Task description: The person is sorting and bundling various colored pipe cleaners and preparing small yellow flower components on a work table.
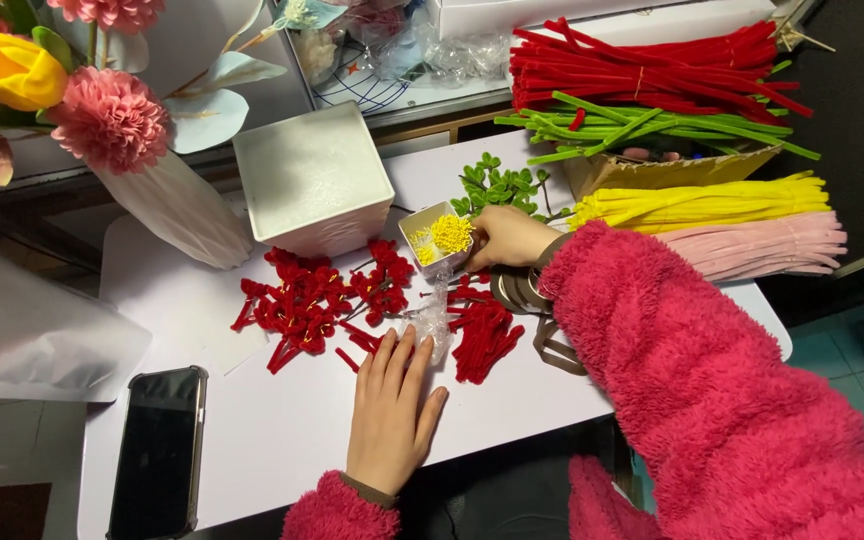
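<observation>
Head view: white box (314, 180) behind red petals (302, 305).

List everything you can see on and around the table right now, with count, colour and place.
small box of stamens: one, white box with yellow stamens, table centre, at the right hand's fingertips
red flower pieces: a scattered pile, red, centre of the table
clear bag: one, clear, by the left hand's fingertips
square container: one, white, behind the red pieces
green sprigs: a small cluster, green, right of the container
pipe cleaner bundles: four, red, green, yellow, pink, stacked at far right
phone: one, dark, near left edge
bouquet: one, pink and yellow blooms, far left
table: one, white
left hand: flat on the table
right hand: at the stamen box
</observation>
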